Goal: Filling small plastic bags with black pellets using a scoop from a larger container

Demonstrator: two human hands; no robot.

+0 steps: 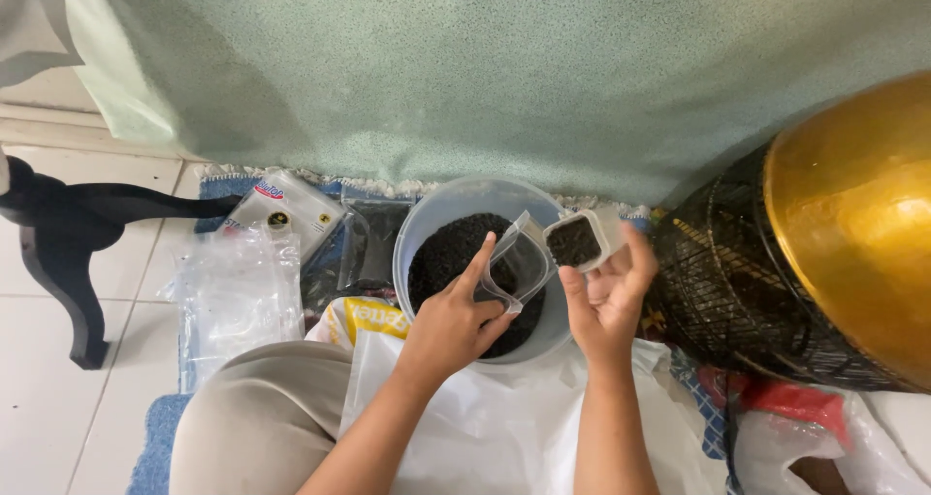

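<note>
My left hand [456, 318] holds a small clear plastic zip bag [519, 262] open over a round translucent tub [417, 233] that contains dark, fine granules [456, 248]. The index finger props the bag's mouth apart. My right hand [606, 296] grips a small white square cup [580, 240] filled with the same dark granules, tilted toward the bag's opening, just to its right.
A stack of clear plastic bags [238, 296] lies at the left on a blue mat, beside a printed packet [281, 209]. A dark curved furniture leg [63, 238] stands at far left. A black wire cage with a golden dome [844, 233] fills the right. White plastic sheets [485, 427] cover my lap.
</note>
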